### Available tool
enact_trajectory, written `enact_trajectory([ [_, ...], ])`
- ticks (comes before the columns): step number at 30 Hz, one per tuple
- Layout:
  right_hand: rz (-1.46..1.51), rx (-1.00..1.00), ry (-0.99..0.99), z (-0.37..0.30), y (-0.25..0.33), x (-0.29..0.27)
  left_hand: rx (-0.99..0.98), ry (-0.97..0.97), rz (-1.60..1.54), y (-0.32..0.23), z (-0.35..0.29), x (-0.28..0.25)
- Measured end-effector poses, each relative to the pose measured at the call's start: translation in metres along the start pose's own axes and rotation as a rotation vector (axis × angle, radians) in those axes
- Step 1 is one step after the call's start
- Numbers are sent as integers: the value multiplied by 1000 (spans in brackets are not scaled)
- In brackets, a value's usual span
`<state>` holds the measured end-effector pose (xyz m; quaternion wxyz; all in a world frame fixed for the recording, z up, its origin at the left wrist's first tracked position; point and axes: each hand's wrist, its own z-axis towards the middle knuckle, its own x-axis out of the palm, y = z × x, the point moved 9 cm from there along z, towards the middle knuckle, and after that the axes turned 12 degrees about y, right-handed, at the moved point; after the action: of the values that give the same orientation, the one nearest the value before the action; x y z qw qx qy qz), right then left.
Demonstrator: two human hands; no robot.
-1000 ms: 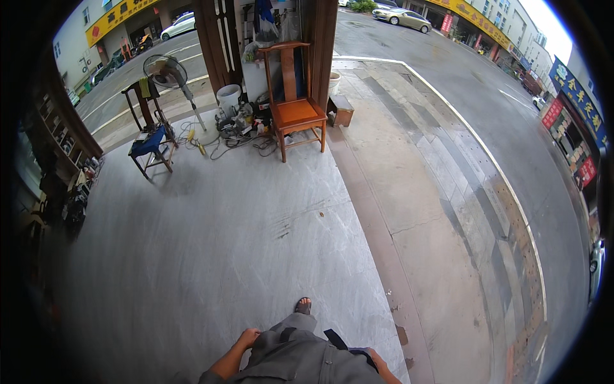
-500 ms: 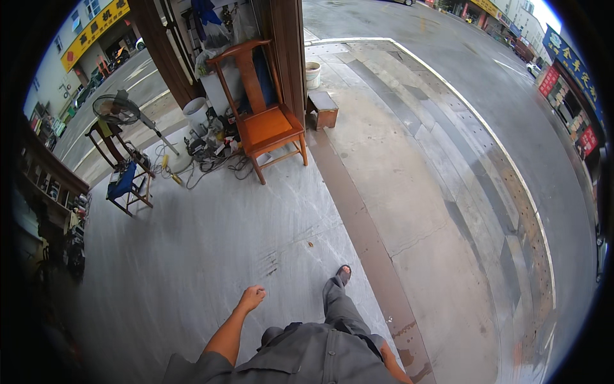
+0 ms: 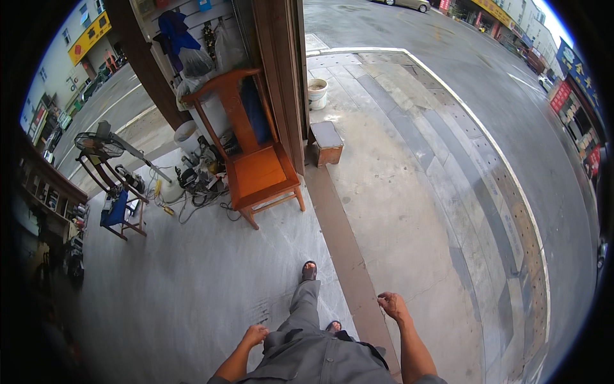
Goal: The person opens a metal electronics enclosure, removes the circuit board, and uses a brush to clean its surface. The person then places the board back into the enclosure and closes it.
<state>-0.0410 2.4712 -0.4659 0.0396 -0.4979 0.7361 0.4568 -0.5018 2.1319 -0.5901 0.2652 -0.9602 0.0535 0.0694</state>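
My left hand (image 3: 256,335) hangs low beside my body over the grey floor, its fingers curled in and nothing visible in them. Further right, my right hand (image 3: 393,306) is raised in front of me above the brown door sill strip, fingers bent inward, also without any visible object. Neither hand touches anything. Ahead stands an orange-brown wooden chair (image 3: 259,171) with a tall curved back, beyond the reach of both hands. One sandalled foot (image 3: 309,270) is forward on the grey floor; the other sandalled foot (image 3: 334,326) is partly hidden by my clothes.
Left of the chair are tools and cables (image 3: 204,173), a white bucket (image 3: 187,136), a fan (image 3: 99,144) and a small chair with blue cloth (image 3: 115,208). A low box-like stool (image 3: 327,142) and another bucket (image 3: 317,93) stand outside the brown post (image 3: 281,77).
I have stepped forward, and the wooden chair and stool are nearer. My right hand has swung up into view; my left hand has dropped back toward my body.
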Motion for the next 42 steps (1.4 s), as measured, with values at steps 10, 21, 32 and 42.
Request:
enact_trajectory([
  [10, -193, -21, 261, 161, 92, 7, 138, 27, 124, -262, 217, -107],
  [21, -131, -124, 360, 329, 147, -91, 365, 95, 328, -617, 331, -134],
  [32, -246, -18, 490, 412, 127, -144, 196, 72, 167, -701, 455, -132],
  [42, 82, 94, 182, 462, 137, -136, -76, 22, -115, -737, 703, -158],
])
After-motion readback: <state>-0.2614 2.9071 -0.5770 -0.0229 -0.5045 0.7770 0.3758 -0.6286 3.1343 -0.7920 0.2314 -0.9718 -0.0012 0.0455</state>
